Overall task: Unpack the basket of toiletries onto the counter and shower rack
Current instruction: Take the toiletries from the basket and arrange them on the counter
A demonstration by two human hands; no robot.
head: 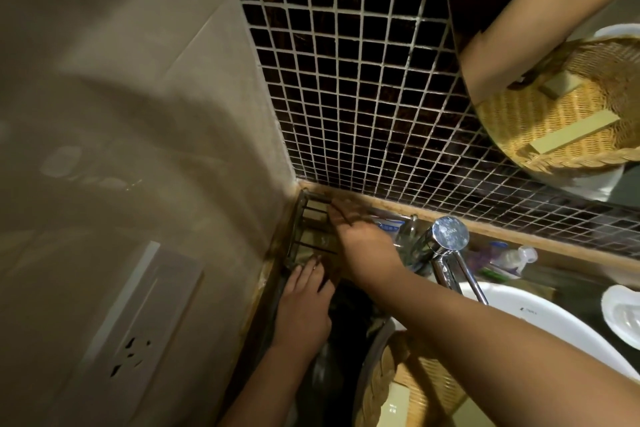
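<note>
Your right hand (363,239) reaches into the corner wire rack (311,229), fingers blurred, so whether they grip anything can't be told. Your left hand (304,305) rests flat and empty just below. The wicker basket (377,381) sits behind both wrists, nearer your right arm.

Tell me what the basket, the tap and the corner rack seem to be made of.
The basket looks like woven wicker or rattan: tan strands with a braided rim. The tap looks like polished chrome-plated metal, mirror-bright with sharp highlights. The corner rack seems to be thin dark metal wire, though motion blur leaves its finish unclear.
</note>
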